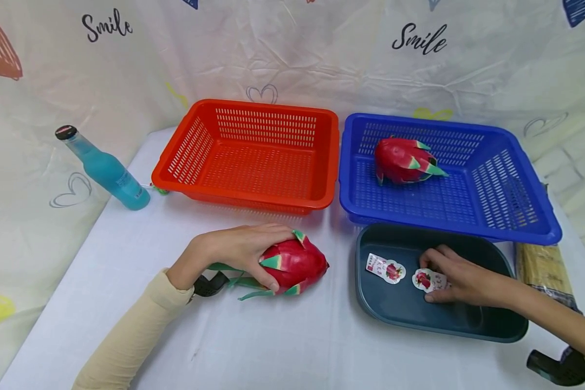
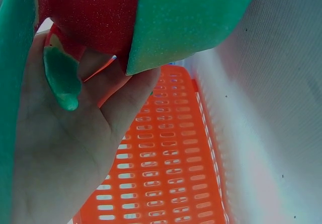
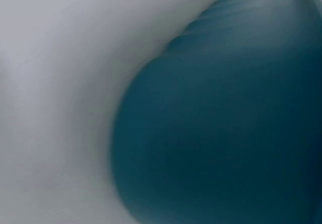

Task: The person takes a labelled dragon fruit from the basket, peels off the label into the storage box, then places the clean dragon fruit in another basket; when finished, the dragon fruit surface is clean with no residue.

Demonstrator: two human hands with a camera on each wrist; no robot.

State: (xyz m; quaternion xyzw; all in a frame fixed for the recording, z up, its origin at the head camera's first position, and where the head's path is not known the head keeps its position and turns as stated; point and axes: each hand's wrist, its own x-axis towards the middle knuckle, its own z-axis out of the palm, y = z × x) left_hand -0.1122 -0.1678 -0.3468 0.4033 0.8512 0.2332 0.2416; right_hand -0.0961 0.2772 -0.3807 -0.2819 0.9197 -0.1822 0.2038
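My left hand (image 1: 251,249) grips a red dragon fruit (image 1: 299,262) with green scales, lying on the white table. The left wrist view shows the palm and fingers of that hand (image 2: 75,133) against the fruit (image 2: 95,12). My right hand (image 1: 460,276) reaches into a dark teal tray (image 1: 395,317), thumb and curled fingers at opposite edges of a dragon-fruit label (image 1: 426,279); its right end is hidden by the hand. A second label (image 1: 386,269) lies left of it in the tray. The right wrist view shows mostly the blurred tray wall (image 3: 211,123).
An orange basket (image 1: 263,203) stands at the back, beside a blue basket (image 1: 448,225) with another dragon fruit (image 1: 402,160) inside. A blue bottle (image 1: 114,176) stands at the left. Beyond the tray's right end lies a yellowish packet (image 1: 546,268).
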